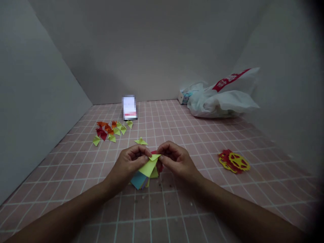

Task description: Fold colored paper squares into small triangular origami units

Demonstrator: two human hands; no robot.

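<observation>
Between my hands is a yellow sheet of origami paper [149, 167] with its top corner folded over. My left hand [131, 160] pinches its upper left part between thumb and fingers. On the other side, my right hand [176, 158] pinches the pointed right corner. Below the sheet lies a fanned stack of coloured paper [138, 180], with blue, purple, yellow and red edges showing; the held sheet and my hands cover much of it. Just beyond my hands sits a folded yellow paper crane [141, 141].
Several red, orange and yellow paper cranes [108, 130] stand at the back left. Behind them leans a phone with a lit, blurred screen [129, 107]. A white plastic bag [222, 101] and a small box [184, 97] are at the back right. Red and yellow cut-out shapes [234, 161] lie to the right.
</observation>
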